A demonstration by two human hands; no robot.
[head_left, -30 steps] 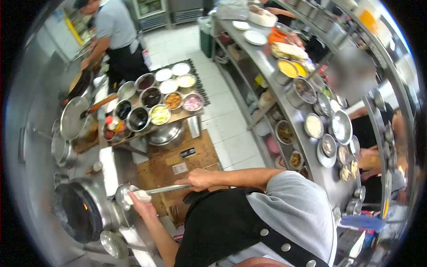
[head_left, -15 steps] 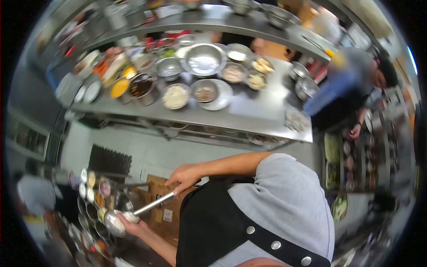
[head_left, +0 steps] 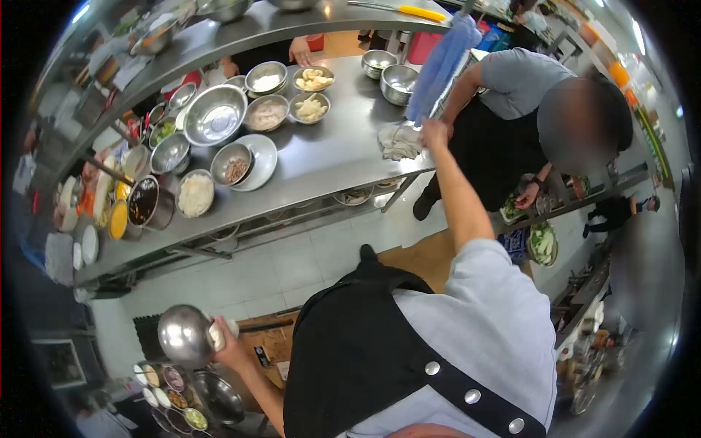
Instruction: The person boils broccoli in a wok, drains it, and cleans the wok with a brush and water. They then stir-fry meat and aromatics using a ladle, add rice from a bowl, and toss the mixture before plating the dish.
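My left hand (head_left: 229, 347), low on the left, is closed on a shiny round metal bowl (head_left: 185, 336), with a white cloth (head_left: 217, 336) bunched between fingers and metal. The bowl's curved outside shows. My right hand (head_left: 436, 134) reaches far forward past the table's right end. Its fingers are closed, right against a co-worker's hand and the lower end of a hanging blue towel (head_left: 442, 69); what they hold is hidden. A crumpled grey cloth (head_left: 399, 141) lies on the table corner just left of it.
A steel table (head_left: 339, 150) carries bowls of ingredients, a white plate (head_left: 264, 164) and a pot of dark sauce (head_left: 150, 204). Above it runs a shelf (head_left: 299, 23). The co-worker (head_left: 522, 84) stands at the right. Small containers and a wok (head_left: 219, 398) are at lower left.
My right hand has let go of the long metal handle and swung forward and right to the co-worker's hand. My left hand has raised the bowl slightly. The view has turned right.
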